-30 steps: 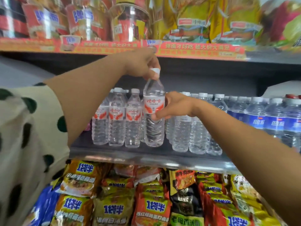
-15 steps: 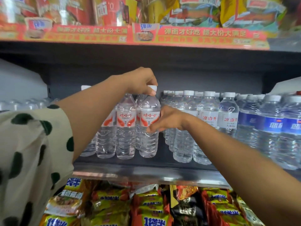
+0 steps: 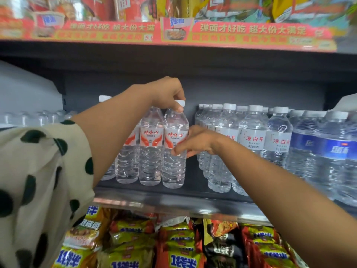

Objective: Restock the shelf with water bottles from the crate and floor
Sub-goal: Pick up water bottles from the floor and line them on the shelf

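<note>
Clear bottle [image 3: 174, 149] seated on shelf [image 3: 173, 204]; left hand [image 3: 167, 93] pinches its cap, right hand [image 3: 195, 145] steadies label, fingers loose. Crate unseen.

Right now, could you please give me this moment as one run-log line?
left hand: grips cap of red-label bottle | right hand: touches its side | bottle: upright on shelf, rightmost of its row
</note>
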`<action>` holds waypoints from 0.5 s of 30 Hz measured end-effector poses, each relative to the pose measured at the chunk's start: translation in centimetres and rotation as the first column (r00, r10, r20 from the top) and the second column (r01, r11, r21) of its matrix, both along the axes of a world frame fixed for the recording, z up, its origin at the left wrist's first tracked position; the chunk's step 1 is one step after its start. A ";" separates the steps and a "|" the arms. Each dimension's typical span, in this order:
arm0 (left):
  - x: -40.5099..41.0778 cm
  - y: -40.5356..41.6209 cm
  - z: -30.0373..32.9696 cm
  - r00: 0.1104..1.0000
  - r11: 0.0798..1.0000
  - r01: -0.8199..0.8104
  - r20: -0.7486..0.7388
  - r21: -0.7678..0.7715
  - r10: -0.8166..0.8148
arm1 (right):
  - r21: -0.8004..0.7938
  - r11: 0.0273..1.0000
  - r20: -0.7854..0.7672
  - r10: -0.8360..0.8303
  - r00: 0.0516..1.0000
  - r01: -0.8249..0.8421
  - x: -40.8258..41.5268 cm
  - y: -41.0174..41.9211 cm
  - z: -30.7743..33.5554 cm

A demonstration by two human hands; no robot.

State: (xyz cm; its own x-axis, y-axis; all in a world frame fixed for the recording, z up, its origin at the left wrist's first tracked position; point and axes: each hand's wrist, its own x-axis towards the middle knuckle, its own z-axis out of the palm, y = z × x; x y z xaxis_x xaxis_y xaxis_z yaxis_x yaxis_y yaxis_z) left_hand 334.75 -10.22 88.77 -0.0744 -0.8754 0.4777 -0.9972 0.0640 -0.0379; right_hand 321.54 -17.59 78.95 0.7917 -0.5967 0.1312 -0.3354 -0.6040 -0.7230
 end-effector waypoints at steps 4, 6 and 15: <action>0.0 0.3 -0.1 0.999 0.998 -0.017 -0.027 -0.058 0.016 | 0.032 0.999 0.008 -0.025 1.000 0.025 0.0 -0.1 -0.2; 0.0 0.5 -0.1 0.999 0.995 -0.025 -0.026 -0.097 0.022 | 0.007 0.999 -0.010 -0.044 0.999 0.044 0.1 0.0 -0.3; 0.8 0.6 -1.0 0.999 0.988 -0.033 0.017 -0.153 0.036 | -0.068 0.997 -0.005 -0.038 0.999 0.038 0.3 0.2 -0.6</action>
